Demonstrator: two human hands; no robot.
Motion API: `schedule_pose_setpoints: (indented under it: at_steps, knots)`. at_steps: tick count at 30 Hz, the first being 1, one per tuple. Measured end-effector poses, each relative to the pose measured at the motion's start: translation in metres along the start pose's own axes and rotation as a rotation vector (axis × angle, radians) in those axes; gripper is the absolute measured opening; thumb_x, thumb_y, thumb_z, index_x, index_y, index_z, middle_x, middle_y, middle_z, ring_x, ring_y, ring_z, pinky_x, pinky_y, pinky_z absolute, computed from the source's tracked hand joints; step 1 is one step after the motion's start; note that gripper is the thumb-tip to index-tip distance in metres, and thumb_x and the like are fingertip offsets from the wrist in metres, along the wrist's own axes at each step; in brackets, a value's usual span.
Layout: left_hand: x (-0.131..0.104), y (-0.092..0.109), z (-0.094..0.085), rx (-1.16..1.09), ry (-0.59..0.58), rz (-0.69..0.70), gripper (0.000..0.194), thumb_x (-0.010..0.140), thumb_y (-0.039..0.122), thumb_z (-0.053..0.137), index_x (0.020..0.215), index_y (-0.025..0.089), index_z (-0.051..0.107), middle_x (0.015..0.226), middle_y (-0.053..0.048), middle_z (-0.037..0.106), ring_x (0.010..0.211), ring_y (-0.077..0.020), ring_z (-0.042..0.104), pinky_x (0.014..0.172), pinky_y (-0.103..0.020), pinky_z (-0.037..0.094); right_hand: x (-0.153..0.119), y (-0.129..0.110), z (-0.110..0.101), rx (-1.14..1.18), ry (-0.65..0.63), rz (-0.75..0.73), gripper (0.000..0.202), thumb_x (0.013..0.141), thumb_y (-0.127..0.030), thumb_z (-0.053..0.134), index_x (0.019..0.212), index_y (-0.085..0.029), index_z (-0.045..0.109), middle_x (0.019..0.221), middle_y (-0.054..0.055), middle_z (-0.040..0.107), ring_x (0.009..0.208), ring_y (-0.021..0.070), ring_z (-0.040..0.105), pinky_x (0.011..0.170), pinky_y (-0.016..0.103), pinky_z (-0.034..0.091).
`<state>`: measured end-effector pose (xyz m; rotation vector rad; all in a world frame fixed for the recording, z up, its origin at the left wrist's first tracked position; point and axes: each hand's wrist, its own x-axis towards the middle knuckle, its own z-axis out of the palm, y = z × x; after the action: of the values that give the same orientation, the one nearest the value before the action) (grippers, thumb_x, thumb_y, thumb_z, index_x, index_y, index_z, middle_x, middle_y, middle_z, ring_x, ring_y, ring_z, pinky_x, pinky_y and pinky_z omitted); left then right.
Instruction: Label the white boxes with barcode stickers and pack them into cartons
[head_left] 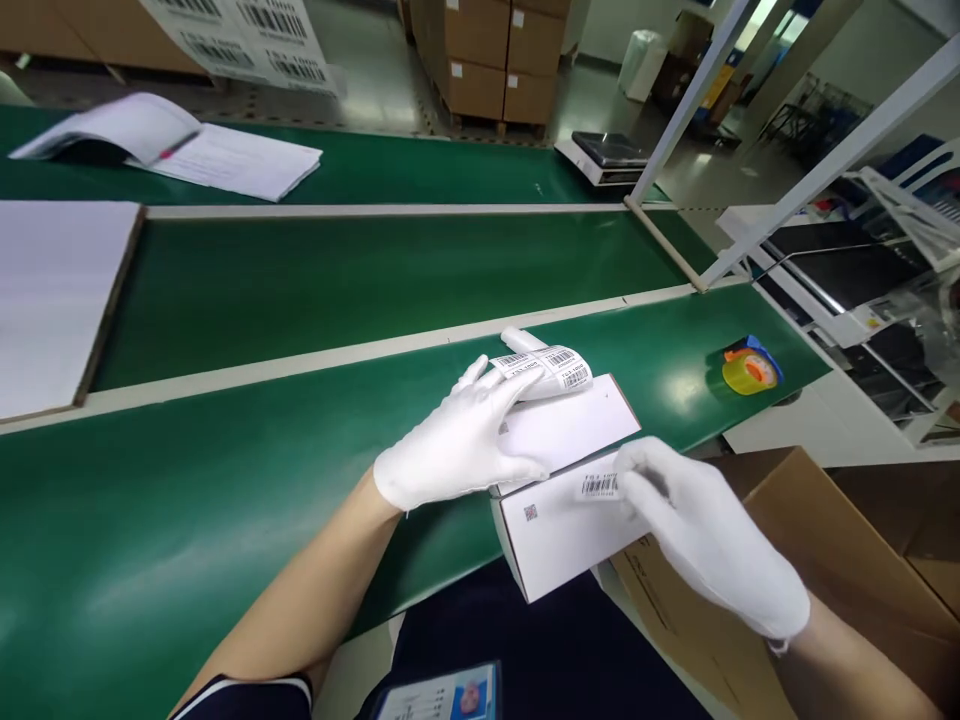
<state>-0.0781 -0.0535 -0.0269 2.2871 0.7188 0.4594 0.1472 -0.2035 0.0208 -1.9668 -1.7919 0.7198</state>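
Observation:
Two white boxes lie side by side at the front edge of the green bench. On the nearer white box [559, 545] a small square code shows at its left. The farther white box [581, 425] is partly covered by a curled strip of barcode labels [562, 372]. My left hand [465, 435], white-gloved, rests over the left ends of the boxes with fingers spread, fingertips by the strip. Just above the nearer box, my right hand [697, 530], also gloved, pinches a single barcode label [598, 486] between thumb and fingers.
At the bench's right end sits a yellow and blue tape dispenser [751, 366]. An open cardboard carton [810, 560] stands below on the right. Beyond the belt [375, 285] lie an open notebook [225, 155] and a scale [604, 155]. A label sheet [255, 40] hangs upper left.

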Motion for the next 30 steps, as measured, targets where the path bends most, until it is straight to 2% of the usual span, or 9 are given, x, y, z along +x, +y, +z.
schedule_pose_setpoints:
  at_steps: [3,5,8,11,15,17,25,30]
  knots:
    - [-0.006,0.002,0.003,0.004,-0.083,0.013,0.104,0.078,0.053,0.084,0.165,0.038,0.03,0.172,-0.004,0.032,0.158,-0.0425,0.025,0.129,-0.068,0.0,-0.003,-0.004,0.016,0.032,-0.16,0.012,0.023,0.097,-0.022,0.055,0.075,-0.027,0.054,0.067,-0.005,0.061,0.061,0.0158,0.057,0.054,0.027,0.046]
    - [-0.008,0.001,0.005,-0.012,-0.114,0.017,0.107,0.079,0.057,0.082,0.167,0.038,0.024,0.174,-0.004,0.027,0.159,-0.0419,0.023,0.128,-0.069,-0.002,0.002,-0.006,0.028,0.041,-0.212,0.002,0.023,0.096,-0.021,0.054,0.073,-0.027,0.053,0.066,-0.006,0.062,0.06,0.0153,0.058,0.055,0.027,0.046]
    - [-0.009,-0.001,0.007,-0.014,-0.131,0.027,0.108,0.08,0.062,0.08,0.168,0.035,0.023,0.174,-0.006,0.027,0.159,-0.0417,0.022,0.13,-0.066,0.002,0.008,-0.007,0.037,0.032,-0.246,0.005,0.024,0.095,-0.019,0.054,0.071,-0.026,0.054,0.063,-0.006,0.06,0.056,0.0144,0.056,0.052,0.027,0.042]
    - [-0.009,-0.005,0.007,0.003,-0.142,0.025,0.108,0.079,0.064,0.079,0.167,0.032,0.026,0.173,-0.009,0.031,0.159,-0.0416,0.022,0.131,-0.062,0.002,0.009,-0.005,0.038,0.01,-0.26,0.021,0.024,0.093,-0.018,0.055,0.07,-0.026,0.054,0.062,-0.007,0.06,0.055,0.0138,0.055,0.05,0.027,0.04]
    - [-0.009,-0.007,0.007,-0.008,-0.161,0.04,0.112,0.079,0.072,0.075,0.168,0.036,0.018,0.174,-0.005,0.028,0.16,-0.0404,0.021,0.131,-0.061,0.002,0.007,-0.002,0.037,0.004,-0.268,0.041,0.024,0.094,-0.02,0.055,0.071,-0.026,0.056,0.064,-0.007,0.06,0.056,0.0134,0.055,0.051,0.027,0.041]
    - [-0.009,-0.007,0.006,-0.006,-0.162,0.034,0.111,0.078,0.075,0.074,0.168,0.037,0.021,0.174,-0.005,0.029,0.159,-0.0416,0.022,0.131,-0.06,0.006,0.007,-0.001,0.037,0.013,-0.269,0.04,0.024,0.094,-0.02,0.056,0.07,-0.026,0.057,0.064,-0.007,0.061,0.057,0.0137,0.057,0.052,0.027,0.043]
    - [-0.007,-0.008,0.007,-0.02,-0.121,0.084,0.107,0.08,0.068,0.077,0.167,0.033,0.027,0.174,-0.004,0.029,0.156,-0.0391,0.03,0.13,-0.049,0.021,0.011,-0.003,0.039,-0.009,-0.259,-0.02,0.027,0.092,-0.018,0.056,0.067,-0.026,0.052,0.063,-0.005,0.062,0.055,0.0146,0.057,0.05,0.029,0.041]
    - [-0.006,-0.007,0.007,-0.044,-0.127,0.079,0.107,0.08,0.068,0.078,0.167,0.033,0.026,0.174,-0.004,0.029,0.156,-0.0402,0.031,0.129,-0.049,0.024,0.012,-0.002,0.04,-0.018,-0.253,-0.04,0.028,0.092,-0.018,0.057,0.066,-0.025,0.051,0.062,-0.005,0.062,0.052,0.0142,0.056,0.048,0.029,0.04]
